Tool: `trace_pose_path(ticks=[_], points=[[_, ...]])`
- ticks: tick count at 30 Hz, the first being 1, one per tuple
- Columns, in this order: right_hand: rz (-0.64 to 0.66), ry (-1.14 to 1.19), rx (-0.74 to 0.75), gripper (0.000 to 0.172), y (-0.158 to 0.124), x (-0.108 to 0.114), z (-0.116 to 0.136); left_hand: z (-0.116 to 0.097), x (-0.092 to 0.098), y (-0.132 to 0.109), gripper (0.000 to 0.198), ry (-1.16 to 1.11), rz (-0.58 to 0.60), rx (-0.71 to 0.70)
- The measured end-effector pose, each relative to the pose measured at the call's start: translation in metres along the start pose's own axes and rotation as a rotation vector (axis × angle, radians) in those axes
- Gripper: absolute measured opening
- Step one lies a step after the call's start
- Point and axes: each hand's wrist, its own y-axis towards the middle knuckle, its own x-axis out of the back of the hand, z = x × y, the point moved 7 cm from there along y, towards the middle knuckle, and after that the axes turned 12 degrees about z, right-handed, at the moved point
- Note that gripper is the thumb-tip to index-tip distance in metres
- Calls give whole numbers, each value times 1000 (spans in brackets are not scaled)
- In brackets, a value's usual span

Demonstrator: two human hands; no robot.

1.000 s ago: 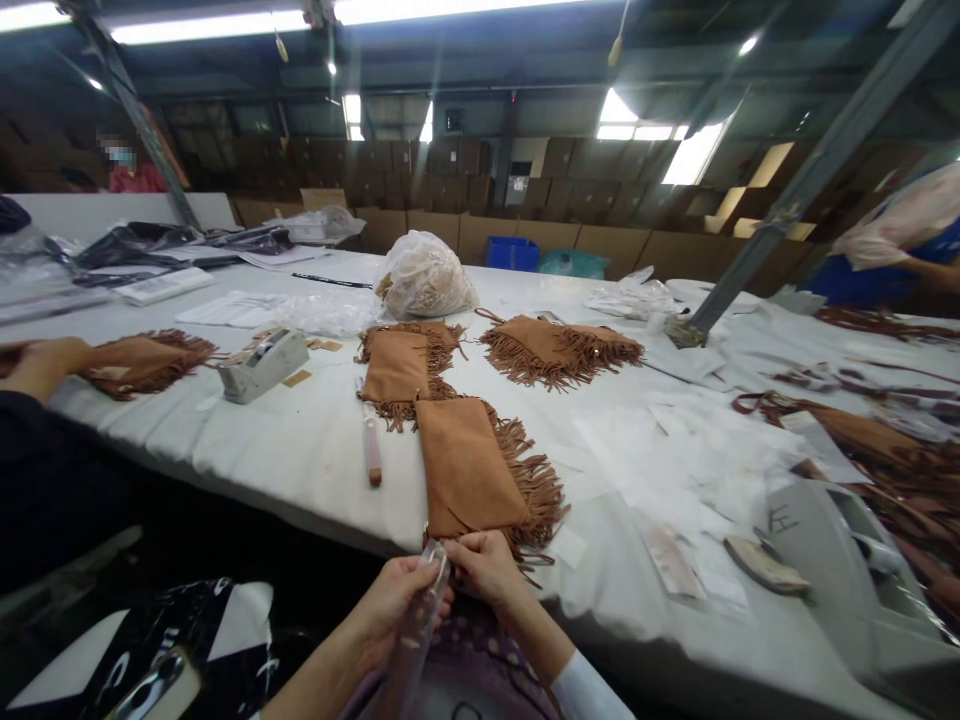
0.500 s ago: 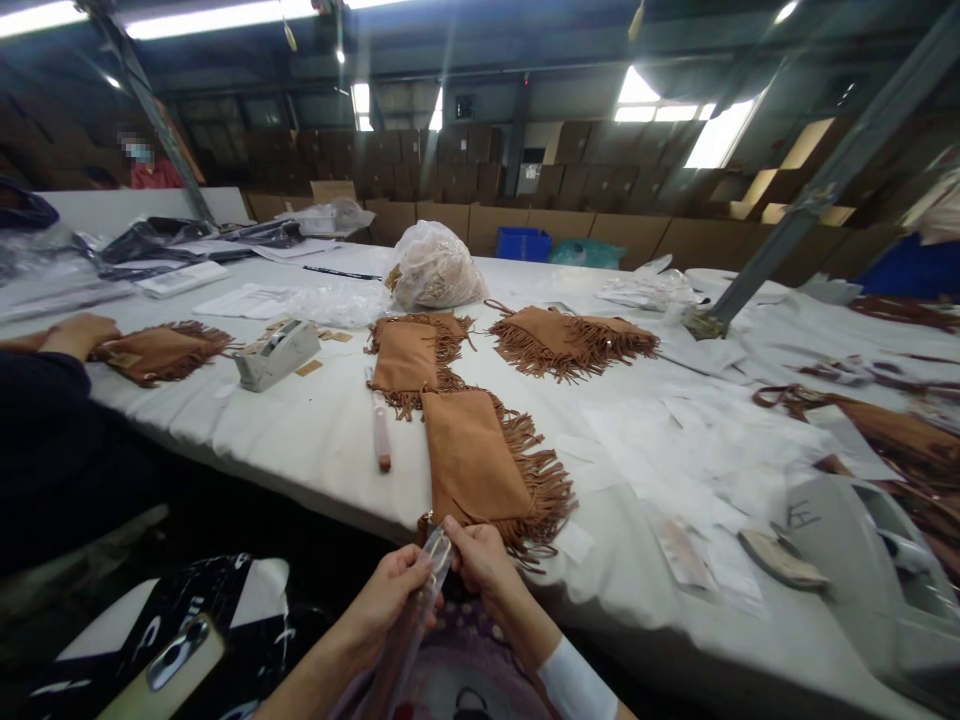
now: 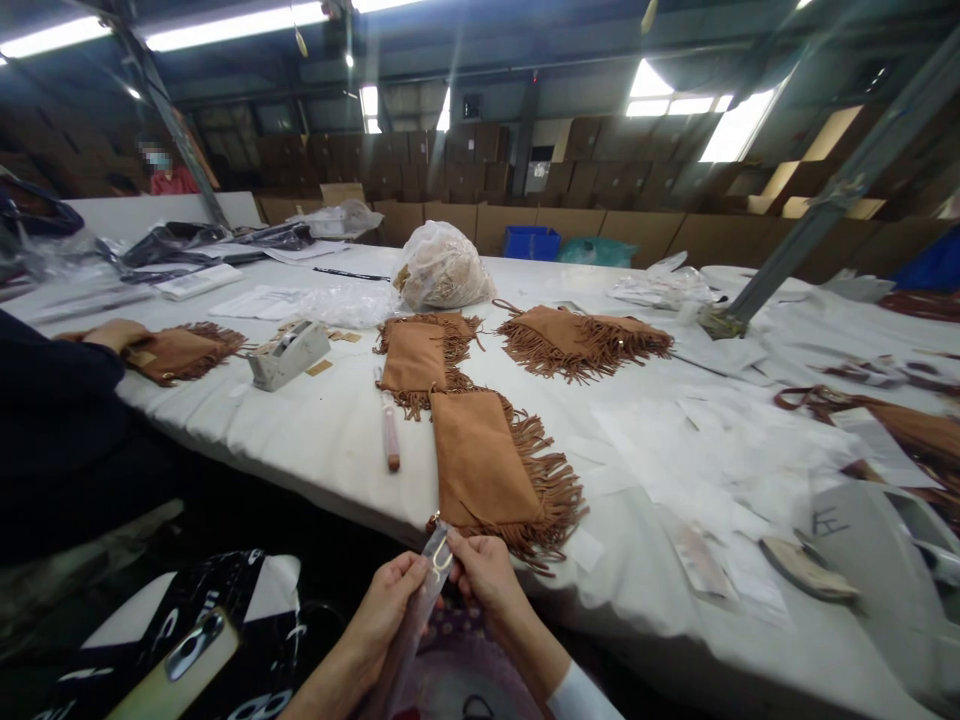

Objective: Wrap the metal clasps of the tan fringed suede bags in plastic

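My left hand pinches a long clear plastic sleeve between thumb and fingers, just past the table's front edge. On the other side of the sleeve's upper end, my right hand also grips it. A gold metal clasp shows through the plastic between my fingertips; what else is inside is hard to make out. Right above my hands lies a tan fringed bag, its lower left corner close to the sleeve. A second fringed bag lies behind it.
More fringed bags lie farther back near a bulging plastic bag. A tape dispenser and a brown-handled tool sit on the left. A co-worker's hand rests on another bag. A metal post rises at right.
The view has swung slightly left. My fingers have shifted a little on the sleeve, and the gold clasp shows more clearly inside its upper end.
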Motion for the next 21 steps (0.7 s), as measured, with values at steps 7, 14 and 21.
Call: trace_pose_path(ticks=[7,14,21], points=[[177,21,-39,35,-10,-15,1,-6,7,-2,45,64,-16,-129],[132,108,-72,30,-8,-17,-3,-9,0,-18,40,-23,-103,-204],[163,41,-49,42,-10,-22,10,-39,-19,-38,20,778,-157,-355]])
